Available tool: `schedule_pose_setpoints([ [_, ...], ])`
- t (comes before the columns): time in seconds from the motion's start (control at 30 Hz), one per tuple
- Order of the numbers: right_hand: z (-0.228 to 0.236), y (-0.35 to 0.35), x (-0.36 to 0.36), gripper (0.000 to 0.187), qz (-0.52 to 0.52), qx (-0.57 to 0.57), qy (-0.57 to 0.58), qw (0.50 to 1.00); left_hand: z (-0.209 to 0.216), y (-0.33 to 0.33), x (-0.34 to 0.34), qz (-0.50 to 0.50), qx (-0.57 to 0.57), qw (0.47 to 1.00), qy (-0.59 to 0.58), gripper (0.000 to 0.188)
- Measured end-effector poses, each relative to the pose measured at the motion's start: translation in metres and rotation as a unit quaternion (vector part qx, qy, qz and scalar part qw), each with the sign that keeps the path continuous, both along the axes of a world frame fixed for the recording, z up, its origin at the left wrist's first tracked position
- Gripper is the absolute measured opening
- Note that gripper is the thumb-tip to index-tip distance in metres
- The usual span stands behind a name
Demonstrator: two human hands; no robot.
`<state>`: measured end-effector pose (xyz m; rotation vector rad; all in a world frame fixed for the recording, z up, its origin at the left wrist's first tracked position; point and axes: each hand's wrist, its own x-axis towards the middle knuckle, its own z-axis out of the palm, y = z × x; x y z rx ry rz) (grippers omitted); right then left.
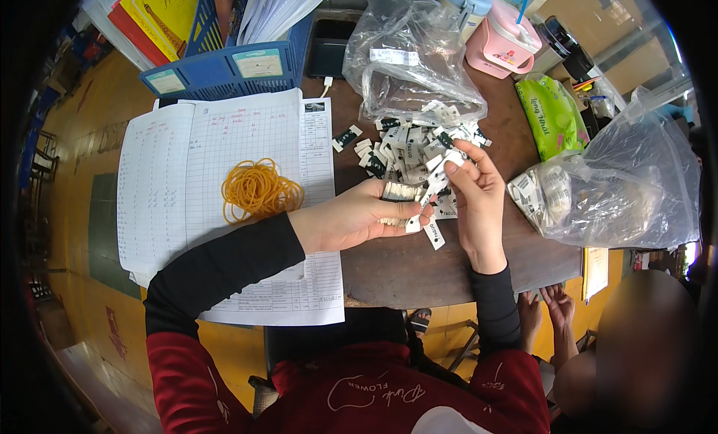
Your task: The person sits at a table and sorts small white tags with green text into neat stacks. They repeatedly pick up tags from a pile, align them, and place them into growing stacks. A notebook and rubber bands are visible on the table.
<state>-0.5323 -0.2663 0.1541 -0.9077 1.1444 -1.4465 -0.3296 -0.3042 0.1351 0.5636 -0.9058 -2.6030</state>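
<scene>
Over the near part of the brown table, my left hand is closed around a thick stack of small white fabric labels. The thumb presses on top of the stack. My right hand pinches several white labels between thumb and fingers, their lower ends meeting the left hand's stack. Just beyond both hands lies a loose heap of black and white labels. One label hangs or lies below the stack; I cannot tell which.
Left of the hands, yellow rubber bands lie on an open notebook. Behind are a blue file basket, a phone and a clear bag. Rightward are a green tissue pack and a label-filled bag. Another person's hands show near right.
</scene>
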Motion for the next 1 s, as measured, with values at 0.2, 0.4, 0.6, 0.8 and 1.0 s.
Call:
schedule_pose_setpoints([
  [0.2, 0.001, -0.001, -0.006, 0.035, -0.035, -0.054, -0.073, 0.995, 0.001, -0.001, -0.001, 0.035, 0.038, 0.999, -0.006, 0.036],
  [0.4, -0.003, 0.005, 0.006, 0.035, 0.033, -0.051, 0.051, 0.997, 0.003, -0.001, -0.001, 0.130, 0.068, 0.989, -0.017, 0.035],
  [0.6, -0.004, 0.006, 0.010, 0.035, 0.020, -0.069, 0.227, 0.971, 0.004, 0.000, -0.002, 0.135, 0.066, 0.988, -0.024, 0.034],
  [0.8, -0.005, 0.007, 0.010, 0.034, 0.005, -0.065, 0.235, 0.970, 0.003, -0.001, -0.002, 0.128, 0.066, 0.989, 0.017, 0.037],
  [1.0, -0.004, 0.007, 0.005, 0.031, -0.046, -0.101, 0.218, 0.969, 0.003, -0.001, -0.002, 0.111, 0.050, 0.992, 0.009, 0.039],
])
